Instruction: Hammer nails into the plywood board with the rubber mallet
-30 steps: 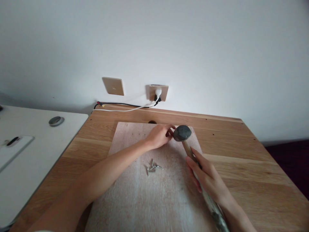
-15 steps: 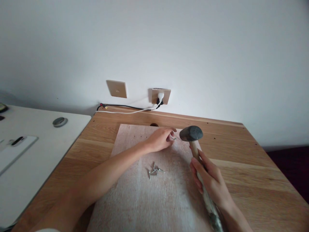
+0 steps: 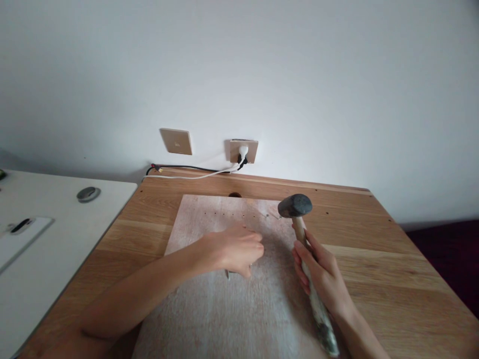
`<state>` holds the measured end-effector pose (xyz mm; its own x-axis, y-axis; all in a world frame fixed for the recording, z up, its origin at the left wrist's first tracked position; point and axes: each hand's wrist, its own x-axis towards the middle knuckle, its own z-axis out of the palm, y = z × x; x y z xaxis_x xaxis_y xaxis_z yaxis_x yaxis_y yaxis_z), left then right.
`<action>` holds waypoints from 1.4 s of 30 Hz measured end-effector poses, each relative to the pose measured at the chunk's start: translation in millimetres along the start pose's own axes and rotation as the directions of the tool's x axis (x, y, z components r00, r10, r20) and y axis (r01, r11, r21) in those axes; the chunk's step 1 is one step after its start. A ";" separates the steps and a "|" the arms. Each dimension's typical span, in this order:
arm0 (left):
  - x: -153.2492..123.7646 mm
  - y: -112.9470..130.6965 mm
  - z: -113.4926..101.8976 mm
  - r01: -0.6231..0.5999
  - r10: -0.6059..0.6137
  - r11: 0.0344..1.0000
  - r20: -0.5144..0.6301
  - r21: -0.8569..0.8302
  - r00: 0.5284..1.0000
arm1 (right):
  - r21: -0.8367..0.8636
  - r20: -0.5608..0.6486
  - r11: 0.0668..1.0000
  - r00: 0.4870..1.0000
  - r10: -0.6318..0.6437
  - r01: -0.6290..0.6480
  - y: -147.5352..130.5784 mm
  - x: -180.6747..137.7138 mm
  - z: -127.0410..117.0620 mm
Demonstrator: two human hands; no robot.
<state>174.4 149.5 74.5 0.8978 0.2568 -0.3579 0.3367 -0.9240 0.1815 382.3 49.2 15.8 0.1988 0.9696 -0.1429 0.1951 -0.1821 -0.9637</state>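
Note:
My left hand (image 3: 236, 252) hovers with fingers curled downward over the small pile of loose nails (image 3: 227, 273) in the middle of the pale board (image 3: 209, 309); the hand hides most of them. My right hand (image 3: 322, 276) is wrapped round the wooden handle of a hammer (image 3: 299, 234), whose dark round head (image 3: 295, 205) is raised near the board's far right corner. A row of small nail heads (image 3: 224, 215) runs along the board's far edge, and a nail (image 3: 268, 216) stands near the hammer head.
The board lies on a wooden table (image 3: 392, 279) against a white wall with a blank plate (image 3: 175, 141) and a socket (image 3: 243, 150) with cables. A white surface (image 3: 56, 234) to the left carries a round metal cap (image 3: 88, 194) and a flat white object (image 3: 18, 234).
My left hand has left the nail at the board's far edge and pulled back onto the loose nails. The hammer head moved right and slightly up, away from the standing nail.

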 end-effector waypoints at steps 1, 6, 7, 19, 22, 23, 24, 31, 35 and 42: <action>0.5 -1.4 0.2 0.002 -0.002 1.000 -0.007 -0.010 1.000 | -0.004 -0.003 1.000 1.000 0.000 0.000 0.2 -0.5 -0.1; -2.3 -24.2 -5.7 0.050 -0.093 0.972 -0.177 -0.231 0.980 | -0.001 0.006 1.000 1.000 0.021 -0.021 -1.6 0.0 0.4; -1.8 -31.6 -5.9 0.058 -0.127 0.953 -0.219 -0.296 0.967 | 0.000 0.006 1.000 1.000 0.020 -0.020 -2.6 0.2 0.6; 27.3 -86.2 32.3 0.008 -0.199 0.952 -0.595 -0.307 0.779 | -0.021 0.030 1.000 0.999 0.011 -0.010 -3.8 0.2 3.7; 30.0 -86.3 37.9 -0.028 -0.158 0.954 -0.581 -0.298 0.798 | -0.019 0.039 1.000 0.999 0.009 -0.009 -4.2 0.1 3.6; 31.2 -85.8 39.4 -0.032 -0.156 0.953 -0.577 -0.301 0.801 | -0.019 0.040 1.000 0.999 0.006 -0.006 -4.5 0.1 3.6; 32.5 -85.2 40.8 -0.032 -0.158 0.951 -0.576 -0.306 0.802 | -0.023 0.041 1.000 0.999 0.002 -0.001 -4.8 0.1 3.5; 41.3 -80.3 44.7 -0.004 -0.237 0.927 -0.593 -0.375 0.770 | -0.033 0.052 0.999 0.999 0.010 -0.008 -6.6 0.2 4.1; 41.1 -80.2 44.1 -0.035 -0.238 0.910 -0.586 -0.414 0.774 | -0.032 0.047 0.999 0.999 0.024 -0.022 -6.0 0.4 4.5; 43.3 -82.4 47.1 -0.131 -0.292 0.808 -0.583 -0.574 0.758 | -0.033 0.062 0.999 0.998 0.028 -0.026 -10.2 -1.8 5.5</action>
<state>172.1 223.4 0.8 0.7479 0.6297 0.2098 0.3180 -0.6174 0.7195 374.6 50.2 24.7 0.1444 0.9724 -0.1836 0.2216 -0.2126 -0.9517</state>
